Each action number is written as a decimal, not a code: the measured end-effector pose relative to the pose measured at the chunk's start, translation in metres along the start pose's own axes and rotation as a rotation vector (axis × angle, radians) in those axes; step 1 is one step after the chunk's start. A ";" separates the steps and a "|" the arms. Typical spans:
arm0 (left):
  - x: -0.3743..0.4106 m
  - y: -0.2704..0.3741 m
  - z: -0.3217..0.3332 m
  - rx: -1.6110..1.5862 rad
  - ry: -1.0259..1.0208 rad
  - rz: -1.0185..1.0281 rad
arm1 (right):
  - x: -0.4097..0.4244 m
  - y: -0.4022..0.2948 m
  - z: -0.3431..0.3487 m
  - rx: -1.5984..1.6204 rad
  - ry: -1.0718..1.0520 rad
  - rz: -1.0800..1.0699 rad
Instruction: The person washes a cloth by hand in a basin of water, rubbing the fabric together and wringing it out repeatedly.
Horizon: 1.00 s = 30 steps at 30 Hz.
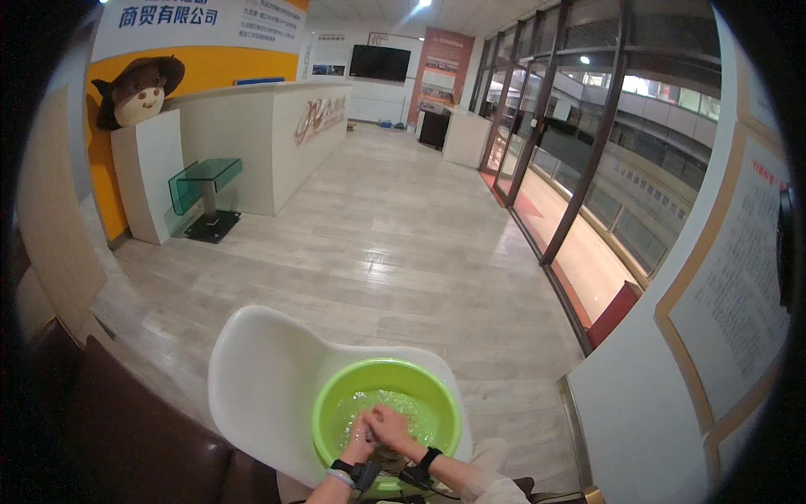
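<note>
My left hand [360, 436] and my right hand [389, 427] are pressed together over a bright green plastic basin [324, 398]. Rippled water [414, 403] fills its lower part. The fingers are curled against each other, so whatever may lie between them is hidden. Something pale brown [391, 463] shows below my wrists in the basin, too blurred to name. Each wrist wears a black strap with a small dark device. The basin stands on the seat of a white moulded chair [267, 362].
A dark brown leather sofa [145, 435] borders the chair on the left. Ahead are a green glass side table [211, 173], a white reception counter [308, 151] and a pedestal [148, 170] bearing a hatted mascot head [141, 101]. Glass doors [513, 132] line the right; a wall panel [730, 277] stands nearer.
</note>
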<state>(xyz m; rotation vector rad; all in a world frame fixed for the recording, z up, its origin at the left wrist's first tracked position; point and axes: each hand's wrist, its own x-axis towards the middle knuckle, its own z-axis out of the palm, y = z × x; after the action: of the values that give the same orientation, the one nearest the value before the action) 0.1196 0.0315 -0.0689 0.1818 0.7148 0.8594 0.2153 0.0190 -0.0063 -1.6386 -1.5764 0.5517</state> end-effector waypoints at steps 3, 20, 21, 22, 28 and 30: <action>-0.004 0.000 -0.010 0.044 -0.015 0.050 | -0.029 -0.059 -0.025 0.009 -0.090 -0.048; -0.003 0.000 -0.007 0.368 0.162 0.390 | 0.007 0.023 -0.016 -0.144 -0.204 0.174; -0.002 0.003 -0.006 0.434 0.205 0.485 | 0.009 0.021 -0.023 -0.112 -0.205 0.198; -0.020 0.020 0.016 0.470 0.247 0.558 | 0.014 0.023 -0.031 0.034 -0.275 0.290; -0.026 0.026 0.003 0.893 0.557 0.719 | 0.020 0.045 -0.037 -0.374 -0.374 0.123; -0.028 0.022 0.002 1.027 0.586 0.709 | 0.001 0.050 -0.025 -0.470 -0.242 -0.111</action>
<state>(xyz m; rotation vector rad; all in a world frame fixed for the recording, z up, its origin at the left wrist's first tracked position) 0.0945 0.0251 -0.0438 1.1890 1.6659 1.1540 0.2665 0.0179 -0.0297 -1.8592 -2.0815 0.3446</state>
